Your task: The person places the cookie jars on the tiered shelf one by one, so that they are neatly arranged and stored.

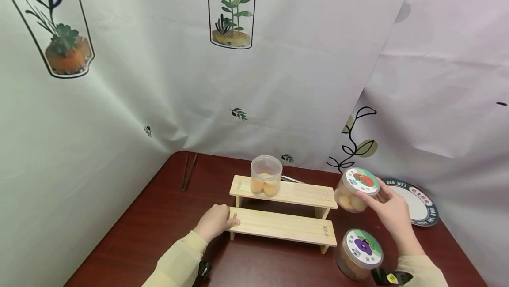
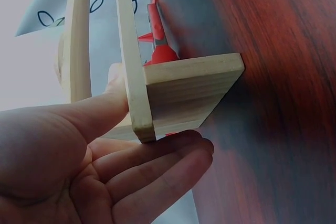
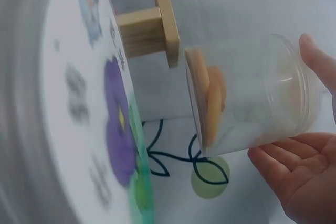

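Observation:
At the left end of the lower tier of a two-step wooden shelf (image 1: 282, 226), my left hand (image 1: 214, 221) grips the board. In the left wrist view its thumb lies over the board and its fingers run along the end of the shelf (image 2: 178, 85). My right hand (image 1: 387, 207) holds a clear plastic jar (image 1: 350, 196) with a tomato-picture lid, raised beside the shelf's right end. Round biscuits show inside this jar (image 3: 247, 93) in the right wrist view. A jar with a purple-flower lid (image 1: 359, 254) stands below it on the table.
A lidless clear jar (image 1: 265, 176) with several round biscuits stands on the upper tier's left part. Metal tongs (image 1: 189, 172) lie at the table's back left. A white plate with a dark green rim (image 1: 431, 216) is at the right. A printed curtain (image 1: 278, 101) hangs behind.

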Demonstrator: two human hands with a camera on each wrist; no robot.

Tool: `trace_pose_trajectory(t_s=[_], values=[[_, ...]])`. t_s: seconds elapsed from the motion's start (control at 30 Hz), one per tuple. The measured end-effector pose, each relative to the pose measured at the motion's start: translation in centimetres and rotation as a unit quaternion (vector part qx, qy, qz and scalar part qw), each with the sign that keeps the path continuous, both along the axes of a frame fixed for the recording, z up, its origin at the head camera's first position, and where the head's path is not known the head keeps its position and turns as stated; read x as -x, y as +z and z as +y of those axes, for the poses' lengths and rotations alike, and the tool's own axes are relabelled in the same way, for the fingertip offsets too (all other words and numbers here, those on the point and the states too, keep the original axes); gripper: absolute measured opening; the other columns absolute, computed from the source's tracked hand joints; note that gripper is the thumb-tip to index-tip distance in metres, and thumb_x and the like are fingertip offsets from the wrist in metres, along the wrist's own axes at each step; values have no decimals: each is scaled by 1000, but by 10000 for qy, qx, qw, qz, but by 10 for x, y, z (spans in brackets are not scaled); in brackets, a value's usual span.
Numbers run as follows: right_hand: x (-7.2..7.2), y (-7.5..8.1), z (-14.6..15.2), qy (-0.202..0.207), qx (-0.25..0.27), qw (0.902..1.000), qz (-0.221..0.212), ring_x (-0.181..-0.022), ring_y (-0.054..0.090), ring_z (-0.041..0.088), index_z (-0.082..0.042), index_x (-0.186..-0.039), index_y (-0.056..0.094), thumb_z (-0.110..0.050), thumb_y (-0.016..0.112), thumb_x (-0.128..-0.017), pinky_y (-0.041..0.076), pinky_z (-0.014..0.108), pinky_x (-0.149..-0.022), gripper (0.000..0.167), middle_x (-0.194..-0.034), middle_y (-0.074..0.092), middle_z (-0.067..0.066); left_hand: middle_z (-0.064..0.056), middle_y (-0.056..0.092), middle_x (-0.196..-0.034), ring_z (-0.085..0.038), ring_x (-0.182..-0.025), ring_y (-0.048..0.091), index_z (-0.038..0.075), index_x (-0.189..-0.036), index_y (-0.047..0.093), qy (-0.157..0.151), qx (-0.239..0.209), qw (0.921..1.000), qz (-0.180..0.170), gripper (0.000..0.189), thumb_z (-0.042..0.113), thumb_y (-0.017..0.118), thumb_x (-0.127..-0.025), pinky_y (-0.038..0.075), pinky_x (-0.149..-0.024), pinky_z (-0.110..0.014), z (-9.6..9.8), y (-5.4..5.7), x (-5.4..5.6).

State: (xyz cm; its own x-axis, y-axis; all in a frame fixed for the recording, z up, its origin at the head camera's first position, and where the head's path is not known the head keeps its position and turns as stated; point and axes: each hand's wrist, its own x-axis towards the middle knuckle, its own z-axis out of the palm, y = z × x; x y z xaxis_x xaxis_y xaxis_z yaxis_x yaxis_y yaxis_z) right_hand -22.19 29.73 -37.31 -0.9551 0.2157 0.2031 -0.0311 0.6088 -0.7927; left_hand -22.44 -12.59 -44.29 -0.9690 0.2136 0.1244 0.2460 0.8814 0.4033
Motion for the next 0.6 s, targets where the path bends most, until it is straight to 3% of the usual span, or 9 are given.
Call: trace_pose_trajectory(t_s=[0.1, 0.4, 0.53, 0.6], values=[[2, -1, -4, 130, 91, 9998, 105, -95, 44, -21, -3, -144, 35, -39, 72, -83, 39, 2, -72, 79, -132, 50, 24, 5, 31, -51, -11, -48, 33, 14, -54, 43, -30, 6, 10000, 56, 44, 29, 76, -79, 36, -49, -28, 1, 1, 1], [8, 1, -18, 362, 106, 9992, 99, -90, 41, -25, -3, -144, 36, -39, 72, -83, 39, 2, -72, 80, -132, 51, 24, 5, 31, -49, -12, -48, 34, 14, -52, 41, 12, 53, 10000, 32, 47, 31, 76, -78, 37, -50, -29, 1, 3, -1], [9, 3, -23, 437, 129, 9989, 83, -94, 44, -22, -4, -144, 36, -40, 72, -83, 39, 3, -73, 80, -133, 51, 23, 5, 33, -49, -12, -49, 35, 14, -52, 41, 33, 89, 9999, 38, 47, 31, 77, -78, 39, -50, -30, 2, 3, -1], [10, 4, -26, 451, 134, 9989, 84, -103, 51, -12, -5, -144, 36, -40, 72, -83, 39, 3, -74, 80, -133, 51, 21, 5, 33, -49, -13, -49, 35, 13, -53, 42, 37, 86, 10000, 31, 46, 31, 77, -78, 39, -51, -30, 2, 3, -1]])
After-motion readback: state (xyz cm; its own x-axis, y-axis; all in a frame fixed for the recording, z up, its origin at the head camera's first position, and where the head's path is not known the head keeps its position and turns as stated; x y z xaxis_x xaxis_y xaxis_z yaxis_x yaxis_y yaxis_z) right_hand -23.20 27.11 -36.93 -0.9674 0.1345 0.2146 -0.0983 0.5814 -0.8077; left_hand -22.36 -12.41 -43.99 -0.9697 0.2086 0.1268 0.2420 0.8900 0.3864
